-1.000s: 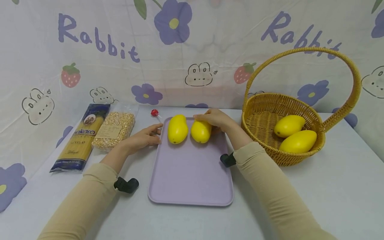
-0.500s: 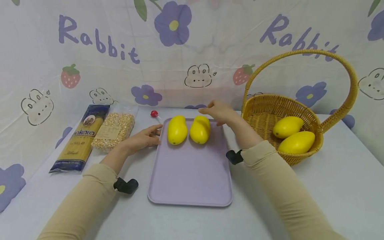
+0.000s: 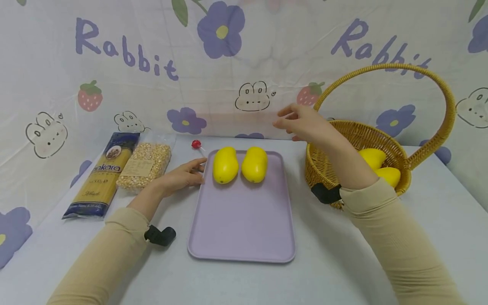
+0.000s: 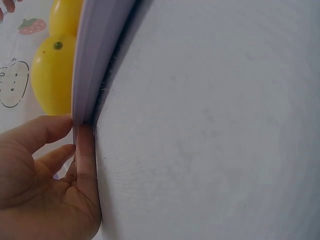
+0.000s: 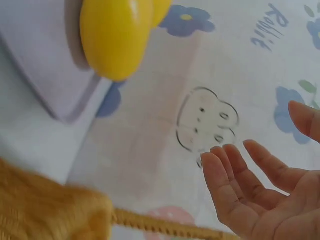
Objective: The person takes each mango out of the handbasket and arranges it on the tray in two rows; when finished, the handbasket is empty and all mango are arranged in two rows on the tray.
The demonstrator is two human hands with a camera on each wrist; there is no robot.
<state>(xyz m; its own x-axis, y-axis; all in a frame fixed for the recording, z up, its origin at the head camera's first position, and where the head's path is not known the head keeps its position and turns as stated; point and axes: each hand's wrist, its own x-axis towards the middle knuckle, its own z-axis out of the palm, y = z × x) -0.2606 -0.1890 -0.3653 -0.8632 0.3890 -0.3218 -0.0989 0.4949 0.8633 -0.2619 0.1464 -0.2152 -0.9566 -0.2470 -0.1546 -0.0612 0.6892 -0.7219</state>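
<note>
My left hand (image 3: 183, 176) rests with its fingertips against the left edge of a lilac tray (image 3: 244, 224). In the left wrist view, one finger (image 4: 87, 155) lies close along the outer wall of the tray (image 4: 95, 65), near the table. Two yellow mangoes lie side by side at the far end of the tray, a left mango (image 3: 225, 165) and a right mango (image 3: 254, 165). Raised beyond the tray, near the basket's left side, my right hand (image 3: 305, 125) holds nothing. Its fingers (image 5: 217, 180) are loosely bent in the right wrist view.
A wicker basket (image 3: 310, 173) with a tall handle (image 3: 451, 106) stands at right, partly behind my right arm. Inside are two more mangoes (image 3: 389, 174). At left lie a spaghetti packet (image 3: 103, 178) and a bag of corn kernels (image 3: 152, 159). A red lollipop (image 3: 196, 144) lies behind the tray.
My right hand has let go of the right mango, lifted off and moved right toward the basket. The mango stays on the tray. My left hand has not visibly moved.
</note>
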